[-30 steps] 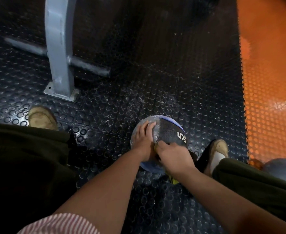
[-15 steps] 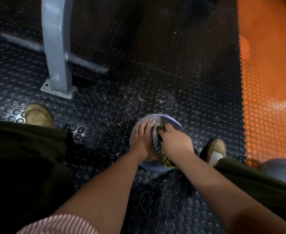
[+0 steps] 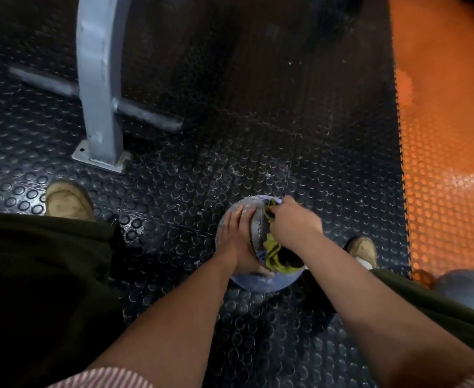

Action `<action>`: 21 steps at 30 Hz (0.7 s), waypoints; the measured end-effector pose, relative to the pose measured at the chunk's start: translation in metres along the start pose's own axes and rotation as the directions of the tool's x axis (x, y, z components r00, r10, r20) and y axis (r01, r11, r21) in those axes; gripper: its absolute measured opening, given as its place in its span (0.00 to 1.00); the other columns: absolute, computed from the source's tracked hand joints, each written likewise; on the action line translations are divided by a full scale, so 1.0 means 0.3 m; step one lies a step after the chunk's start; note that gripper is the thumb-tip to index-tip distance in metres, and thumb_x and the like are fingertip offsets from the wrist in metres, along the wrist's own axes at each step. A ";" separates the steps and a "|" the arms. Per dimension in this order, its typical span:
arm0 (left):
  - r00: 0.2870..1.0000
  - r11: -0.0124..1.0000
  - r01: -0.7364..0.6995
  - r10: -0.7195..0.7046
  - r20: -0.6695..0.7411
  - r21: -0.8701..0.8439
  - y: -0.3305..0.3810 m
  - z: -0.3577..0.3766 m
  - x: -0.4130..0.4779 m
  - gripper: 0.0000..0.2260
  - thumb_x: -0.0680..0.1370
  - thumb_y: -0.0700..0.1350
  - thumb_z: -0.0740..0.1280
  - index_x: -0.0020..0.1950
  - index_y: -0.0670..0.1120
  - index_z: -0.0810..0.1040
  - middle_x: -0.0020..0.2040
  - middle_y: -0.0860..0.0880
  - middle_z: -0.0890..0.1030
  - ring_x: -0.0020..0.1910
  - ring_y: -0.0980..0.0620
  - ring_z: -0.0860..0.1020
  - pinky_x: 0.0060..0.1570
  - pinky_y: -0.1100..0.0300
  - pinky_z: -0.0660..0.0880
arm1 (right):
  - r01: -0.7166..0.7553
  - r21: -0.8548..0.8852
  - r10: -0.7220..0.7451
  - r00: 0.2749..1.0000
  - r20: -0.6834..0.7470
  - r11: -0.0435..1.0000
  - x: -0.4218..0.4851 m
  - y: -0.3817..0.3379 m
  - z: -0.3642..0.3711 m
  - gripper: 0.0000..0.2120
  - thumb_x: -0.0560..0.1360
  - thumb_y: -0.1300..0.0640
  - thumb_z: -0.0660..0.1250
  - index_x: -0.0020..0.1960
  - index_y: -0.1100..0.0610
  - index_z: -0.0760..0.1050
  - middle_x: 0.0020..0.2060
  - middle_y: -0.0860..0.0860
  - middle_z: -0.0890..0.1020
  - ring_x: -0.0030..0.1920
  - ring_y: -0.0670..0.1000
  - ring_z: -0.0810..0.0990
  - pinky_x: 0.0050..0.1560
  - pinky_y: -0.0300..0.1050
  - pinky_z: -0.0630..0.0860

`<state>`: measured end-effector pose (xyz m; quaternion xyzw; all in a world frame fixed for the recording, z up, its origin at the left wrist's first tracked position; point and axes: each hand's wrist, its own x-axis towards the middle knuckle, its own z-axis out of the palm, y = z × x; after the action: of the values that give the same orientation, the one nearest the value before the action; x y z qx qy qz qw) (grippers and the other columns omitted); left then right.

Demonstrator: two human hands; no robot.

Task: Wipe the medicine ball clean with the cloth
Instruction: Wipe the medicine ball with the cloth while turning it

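Observation:
A blue and grey medicine ball (image 3: 258,233) sits on the black studded floor between my feet. My left hand (image 3: 237,236) lies flat on the ball's left side with its fingers straight. My right hand (image 3: 289,222) grips a yellow-green cloth (image 3: 272,252) and presses it on the top right of the ball. Part of the cloth hangs down under my right wrist. Both hands hide much of the ball's top.
A grey metal post (image 3: 98,88) with a base plate and a crossbar (image 3: 149,116) stands at the back left. Orange studded flooring (image 3: 448,163) runs along the right. A second dark ball (image 3: 465,289) lies at the right edge. My shoes (image 3: 67,201) flank the ball.
My right hand has slid the cloth from the near side of the ball up over its top to the far right side. The "5" marking is now covered. My left hand stays put.

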<state>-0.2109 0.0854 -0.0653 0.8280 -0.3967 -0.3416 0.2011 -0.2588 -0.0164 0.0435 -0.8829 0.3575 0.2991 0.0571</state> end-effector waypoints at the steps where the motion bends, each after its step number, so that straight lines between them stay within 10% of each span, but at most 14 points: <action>1: 1.000 1.000 0.010 -0.010 -0.004 -0.023 0.002 -0.003 0.003 0.63 0.58 0.63 0.79 0.78 0.52 0.39 0.79 0.50 0.40 0.78 0.48 0.38 0.76 0.48 0.42 | -0.002 0.001 0.002 1.000 0.013 1.000 -0.001 -0.014 0.010 0.17 0.79 0.61 0.57 0.67 0.54 0.70 0.67 0.51 0.62 0.55 0.57 0.76 0.40 0.50 0.72; 10: 0.999 0.991 0.004 -0.009 -0.035 -0.135 0.001 0.013 -0.006 0.48 0.70 0.49 0.75 0.79 0.55 0.45 0.79 0.50 0.41 0.78 0.46 0.40 0.76 0.48 0.41 | 0.146 0.065 -0.147 0.989 0.025 0.987 -0.219 -0.001 0.174 0.14 0.78 0.61 0.58 0.64 0.57 0.69 0.61 0.53 0.65 0.50 0.58 0.76 0.38 0.48 0.68; 21: 0.992 0.994 -0.094 0.089 -0.095 -0.051 -0.002 0.042 -0.034 0.63 0.57 0.62 0.80 0.79 0.50 0.43 0.79 0.47 0.43 0.78 0.46 0.41 0.75 0.45 0.42 | -0.029 0.096 0.021 0.996 0.087 0.995 0.077 0.010 -0.026 0.14 0.79 0.61 0.55 0.62 0.60 0.72 0.65 0.55 0.65 0.53 0.58 0.75 0.52 0.53 0.74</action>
<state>-0.2242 0.0932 -0.0701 0.8180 -0.4147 -0.3042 0.2576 -0.2439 -0.0348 0.0371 -0.8608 0.3799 0.3199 0.1116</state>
